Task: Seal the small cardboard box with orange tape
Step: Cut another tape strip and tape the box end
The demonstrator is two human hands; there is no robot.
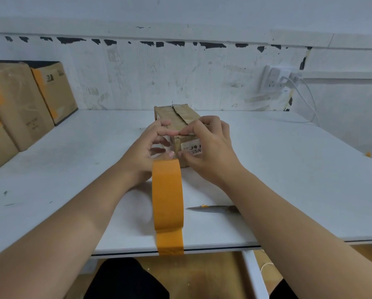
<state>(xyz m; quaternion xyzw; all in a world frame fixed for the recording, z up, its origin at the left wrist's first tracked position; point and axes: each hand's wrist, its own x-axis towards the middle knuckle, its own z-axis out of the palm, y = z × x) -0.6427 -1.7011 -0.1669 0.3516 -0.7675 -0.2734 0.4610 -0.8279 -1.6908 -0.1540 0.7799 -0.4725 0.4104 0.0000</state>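
On the white worktop (pixel 72 169), the left hand (pixel 146 152) and right hand (pixel 206 147) curl fingers onto the small cardboard box (pixel 176 117). Whether they pinch the orange tape (pixel 167 197) is unclear

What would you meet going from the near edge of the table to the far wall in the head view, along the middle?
Orange tape stuck over the table edge and running away from the viewer → left hand and right hand at the box's near end → small cardboard box → wall.

Even, soft overhead light is given, faint shadows are cast under the forearms, slight blur is seen throughout, and edges are bowed by wide-angle distortion.
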